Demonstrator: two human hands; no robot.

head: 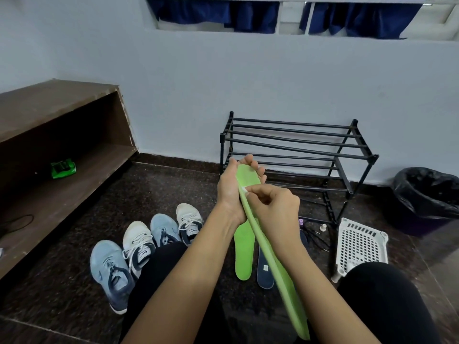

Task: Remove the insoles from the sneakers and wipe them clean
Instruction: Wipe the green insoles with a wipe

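A long green insole (pixel 275 266) is held up in front of me, seen nearly edge on. My left hand (pixel 234 192) grips its far end, fingers curled over the tip. My right hand (pixel 275 204) pinches a small white wipe (pixel 244 190) against the insole's edge. On the dark floor below lie a second green insole (pixel 244 254) and a dark blue insole (pixel 265 273). Several sneakers stand in a row to the left: two blue ones (pixel 110 269) (pixel 164 229) and two white ones (pixel 139 242) (pixel 190 222).
A black metal shoe rack (pixel 298 150) stands against the wall behind my hands. A white perforated basket (pixel 360 247) lies right of it, and a bin with a black liner (pixel 427 194) beyond. A brown shelf (pixel 62 150) at left holds a green wipes pack (pixel 63 168).
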